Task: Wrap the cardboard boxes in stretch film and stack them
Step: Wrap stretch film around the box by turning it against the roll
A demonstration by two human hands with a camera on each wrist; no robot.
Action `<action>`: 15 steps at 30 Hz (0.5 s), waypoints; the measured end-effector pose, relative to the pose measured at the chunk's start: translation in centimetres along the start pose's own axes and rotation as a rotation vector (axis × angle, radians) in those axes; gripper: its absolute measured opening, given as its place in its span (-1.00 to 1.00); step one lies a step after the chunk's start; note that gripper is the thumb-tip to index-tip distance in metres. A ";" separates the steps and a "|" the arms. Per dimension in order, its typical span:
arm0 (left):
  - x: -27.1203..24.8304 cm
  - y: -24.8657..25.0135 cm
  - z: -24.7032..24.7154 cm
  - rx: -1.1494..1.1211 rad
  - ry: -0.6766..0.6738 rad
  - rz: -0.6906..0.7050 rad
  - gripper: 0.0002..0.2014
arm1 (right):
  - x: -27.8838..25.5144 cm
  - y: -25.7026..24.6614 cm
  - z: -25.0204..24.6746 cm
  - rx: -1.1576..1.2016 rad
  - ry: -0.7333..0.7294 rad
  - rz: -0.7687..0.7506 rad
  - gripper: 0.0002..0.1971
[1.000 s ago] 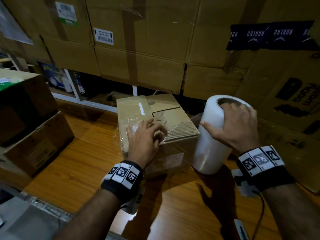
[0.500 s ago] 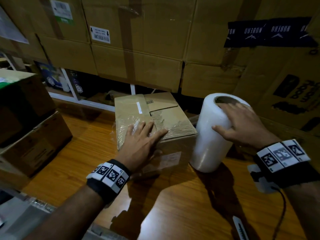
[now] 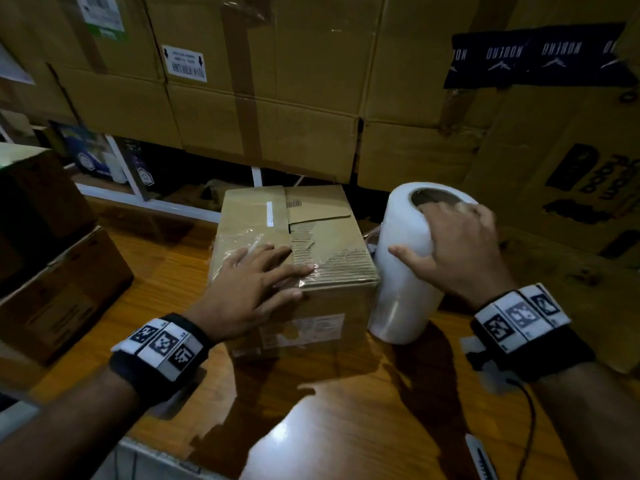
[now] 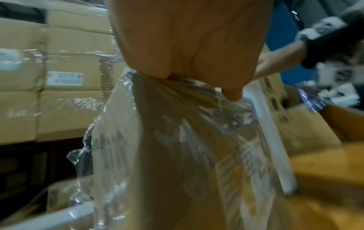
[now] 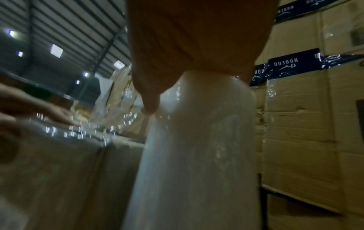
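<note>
A small cardboard box (image 3: 322, 244) sits on the wooden table (image 3: 346, 427), its torn top partly covered with clear stretch film (image 3: 242, 237). My left hand (image 3: 249, 285) lies flat on the near top edge with straight fingers, pressing the film down. The left wrist view shows that palm (image 4: 187, 38) on the film-covered box (image 4: 177, 155). A white stretch film roll (image 3: 401, 278) stands upright against the box's right side. My right hand (image 3: 457, 244) grips its top, fingers curled over the rim. In the right wrist view, the palm (image 5: 197, 38) covers the top of the roll (image 5: 197, 155).
Large stacked cartons (image 3: 277, 98) form a wall close behind the box. Dark boxes (image 3: 52, 271) stand at the left, and a printed carton (image 3: 571, 202) leans at the right. A thin pen-like object (image 3: 481, 459) lies near the table's front right.
My left hand went from curled on the film to flat with spread fingers and slid right along the box top. My right hand shifted its hold on the roll's top.
</note>
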State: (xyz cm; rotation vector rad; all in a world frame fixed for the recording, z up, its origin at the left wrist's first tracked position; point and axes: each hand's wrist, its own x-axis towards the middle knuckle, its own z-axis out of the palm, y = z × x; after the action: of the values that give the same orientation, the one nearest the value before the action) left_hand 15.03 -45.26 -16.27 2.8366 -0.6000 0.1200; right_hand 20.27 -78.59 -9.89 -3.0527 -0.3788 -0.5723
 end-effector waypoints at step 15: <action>3.5 2.7 1.4 -0.236 0.536 -0.522 -0.20 | 0.1 0.4 -0.9 0.054 -0.074 -0.026 -0.22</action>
State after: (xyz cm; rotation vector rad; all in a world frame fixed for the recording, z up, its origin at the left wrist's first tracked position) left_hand 17.16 -49.35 -16.65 2.4717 0.2235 0.6345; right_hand 20.12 -79.01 -9.00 -3.0281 -0.4291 -0.4435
